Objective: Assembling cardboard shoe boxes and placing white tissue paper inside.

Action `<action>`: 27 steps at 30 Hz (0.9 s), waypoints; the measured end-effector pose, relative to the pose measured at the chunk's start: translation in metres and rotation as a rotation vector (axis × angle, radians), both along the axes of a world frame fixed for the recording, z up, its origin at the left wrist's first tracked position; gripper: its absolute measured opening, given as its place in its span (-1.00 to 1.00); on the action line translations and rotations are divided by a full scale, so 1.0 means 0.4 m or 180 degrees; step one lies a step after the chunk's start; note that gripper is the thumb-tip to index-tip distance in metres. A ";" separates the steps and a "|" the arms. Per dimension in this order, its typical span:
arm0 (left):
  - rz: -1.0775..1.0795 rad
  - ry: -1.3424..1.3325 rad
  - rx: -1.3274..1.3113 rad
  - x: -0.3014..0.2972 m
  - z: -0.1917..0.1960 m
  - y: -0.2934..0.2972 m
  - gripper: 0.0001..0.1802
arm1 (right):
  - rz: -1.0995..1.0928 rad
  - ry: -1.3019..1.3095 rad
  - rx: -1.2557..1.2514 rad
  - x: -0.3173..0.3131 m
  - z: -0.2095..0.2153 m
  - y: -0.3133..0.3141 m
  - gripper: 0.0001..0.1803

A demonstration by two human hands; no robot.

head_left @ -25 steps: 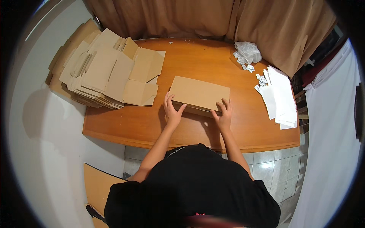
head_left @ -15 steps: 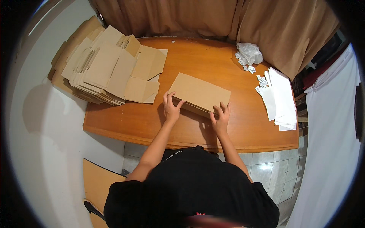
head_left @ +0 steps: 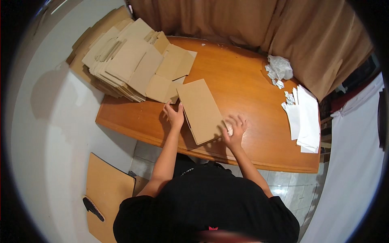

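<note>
I find the left hand [head_left: 174, 116] at the left side of the cardboard box [head_left: 200, 111], thumb and fingers parted, the thumb right at the box's edge; I cannot tell whether it makes contact. I find the right hand [head_left: 235, 133] spread wide beside the box's right side, its fingers blurred, so contact there cannot be confirmed. Neither of the hands is closed around anything.

The box is shut and sits on the brown wooden tabletop [head_left: 259, 137], between the hands. It lies at a slant, its nearest corner close to the front edge and its far-left corner beside a stack of flattened cardboard [head_left: 125, 60].

That stack occupies the left end of the tabletop, several layers deep, by a white wall [head_left: 52, 141]. Toward the right end I note white paper sheets [head_left: 308, 117], small crumpled pieces [head_left: 289, 97] beside them, and a translucent plastic bag [head_left: 281, 67] farther back. A brown curtain [head_left: 202, 20] hangs behind. At lower left, a dark shoe [head_left: 93, 208] lies on a tan board [head_left: 110, 182].
</note>
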State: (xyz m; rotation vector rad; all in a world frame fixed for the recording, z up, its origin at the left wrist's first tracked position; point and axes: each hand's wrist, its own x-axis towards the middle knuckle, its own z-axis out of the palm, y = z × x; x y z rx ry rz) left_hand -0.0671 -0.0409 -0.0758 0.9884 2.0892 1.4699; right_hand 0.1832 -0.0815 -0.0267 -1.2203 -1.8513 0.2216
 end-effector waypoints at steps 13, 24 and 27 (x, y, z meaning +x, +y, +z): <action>-0.2011 -0.1723 -0.0297 -0.040 0.070 -0.480 -0.07 | 0.1459 0.1800 -0.2319 -0.128 -0.150 -0.247 -0.21; -0.1224 -0.1192 0.0540 -0.145 0.244 -1.120 0.02 | 0.2688 0.0880 -0.0240 -0.352 -0.022 -0.698 0.21; -0.0623 -0.1111 0.0728 -0.162 0.319 -1.317 0.03 | 0.3331 0.1125 0.0196 -0.458 0.054 -0.800 0.21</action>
